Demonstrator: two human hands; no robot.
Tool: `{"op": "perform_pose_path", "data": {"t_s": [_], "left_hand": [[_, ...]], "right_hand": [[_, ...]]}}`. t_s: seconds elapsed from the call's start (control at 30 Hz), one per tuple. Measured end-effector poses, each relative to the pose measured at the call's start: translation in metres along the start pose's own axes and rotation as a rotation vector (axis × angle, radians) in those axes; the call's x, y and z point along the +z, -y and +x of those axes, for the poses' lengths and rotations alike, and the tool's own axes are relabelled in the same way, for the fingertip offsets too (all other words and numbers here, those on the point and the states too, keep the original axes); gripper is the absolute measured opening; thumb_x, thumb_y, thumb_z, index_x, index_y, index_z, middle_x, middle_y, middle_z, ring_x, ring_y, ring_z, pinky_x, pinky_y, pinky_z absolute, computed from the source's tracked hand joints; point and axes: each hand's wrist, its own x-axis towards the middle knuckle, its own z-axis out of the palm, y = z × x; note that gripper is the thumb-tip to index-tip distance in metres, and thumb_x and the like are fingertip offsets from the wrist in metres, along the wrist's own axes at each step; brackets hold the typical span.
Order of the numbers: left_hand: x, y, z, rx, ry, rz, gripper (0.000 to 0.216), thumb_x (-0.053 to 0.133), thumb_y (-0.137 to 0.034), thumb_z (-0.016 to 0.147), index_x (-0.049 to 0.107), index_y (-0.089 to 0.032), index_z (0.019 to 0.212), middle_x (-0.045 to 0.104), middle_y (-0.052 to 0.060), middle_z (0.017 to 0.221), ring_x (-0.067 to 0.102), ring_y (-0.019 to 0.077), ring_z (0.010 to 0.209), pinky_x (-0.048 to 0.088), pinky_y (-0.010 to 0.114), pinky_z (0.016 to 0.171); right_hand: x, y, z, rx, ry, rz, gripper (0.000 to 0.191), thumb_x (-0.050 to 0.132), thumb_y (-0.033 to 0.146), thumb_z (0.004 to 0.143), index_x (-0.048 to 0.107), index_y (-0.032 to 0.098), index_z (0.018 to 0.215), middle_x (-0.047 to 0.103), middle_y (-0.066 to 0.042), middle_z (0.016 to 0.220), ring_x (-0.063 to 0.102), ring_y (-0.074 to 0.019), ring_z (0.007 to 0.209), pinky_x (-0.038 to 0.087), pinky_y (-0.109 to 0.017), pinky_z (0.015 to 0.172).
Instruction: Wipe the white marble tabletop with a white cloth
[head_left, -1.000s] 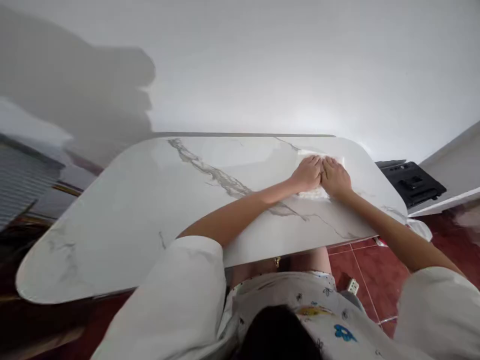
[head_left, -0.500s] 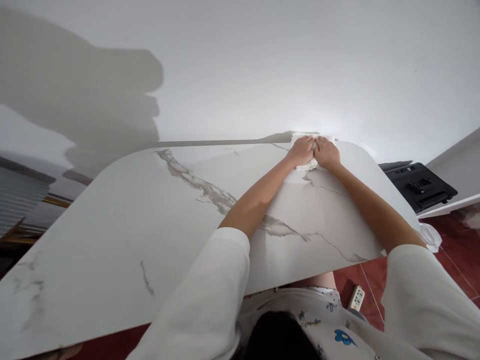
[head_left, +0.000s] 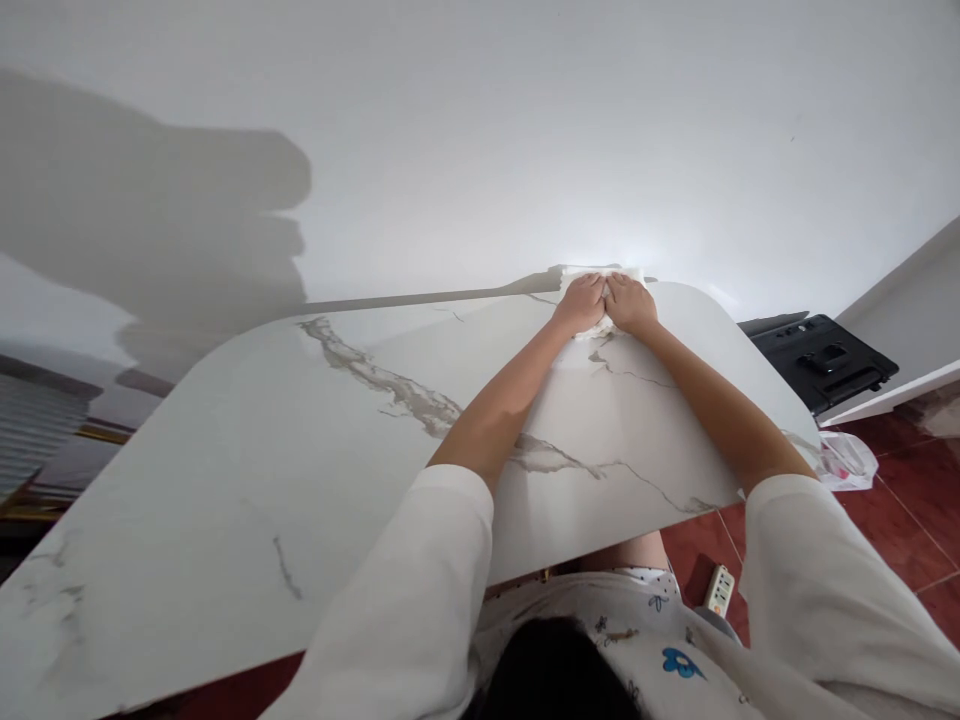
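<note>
A white cloth (head_left: 596,275) lies at the far edge of the white marble table (head_left: 300,460), up against the wall. My left hand (head_left: 579,303) and my right hand (head_left: 631,303) sit side by side on top of it, fingers together and pressing it flat onto the tabletop. Most of the cloth is hidden under the two hands. Both arms stretch out across the table's right half, with white sleeves near the camera.
A black device (head_left: 821,360) sits on a low white surface to the right of the table. A crumpled plastic bag (head_left: 847,460) lies on the red tiled floor, and a small white remote-like object (head_left: 720,590) lies beside my leg. The white wall stands right behind the table.
Both hands slid the cloth away from me, from the right middle of the tabletop to its far edge by the wall. My arms are now stretched further out.
</note>
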Motion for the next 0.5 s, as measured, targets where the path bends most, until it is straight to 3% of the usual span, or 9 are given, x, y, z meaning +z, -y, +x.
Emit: {"op": "perform_pose_path", "data": {"t_s": [0.17,0.5], "left_hand": [[-0.003,-0.038,-0.043,-0.027,-0.017,0.036,0.047,0.033,-0.017,0.088,0.046,-0.003,0.131,0.048,0.021,0.138,0.040,0.0277,0.132,0.027,0.044,0.113],[-0.029,-0.136,-0.137,-0.017,0.042,0.025,0.051,0.029,-0.022,0.090,0.041,0.001,0.134,0.041,0.023,0.143,0.034,0.0296,0.137,0.026,0.046,0.114]], "right_hand": [[-0.015,0.006,-0.049,-0.091,0.018,-0.011,0.051,0.028,0.018,0.089,0.046,0.003,0.135,0.046,-0.016,0.142,0.039,-0.0263,0.132,0.031,-0.040,0.108],[-0.065,0.031,-0.173,-0.094,0.034,-0.057,0.053,0.029,0.020,0.089,0.045,0.002,0.136,0.046,-0.016,0.143,0.039,-0.0271,0.134,0.032,-0.042,0.110]]}}
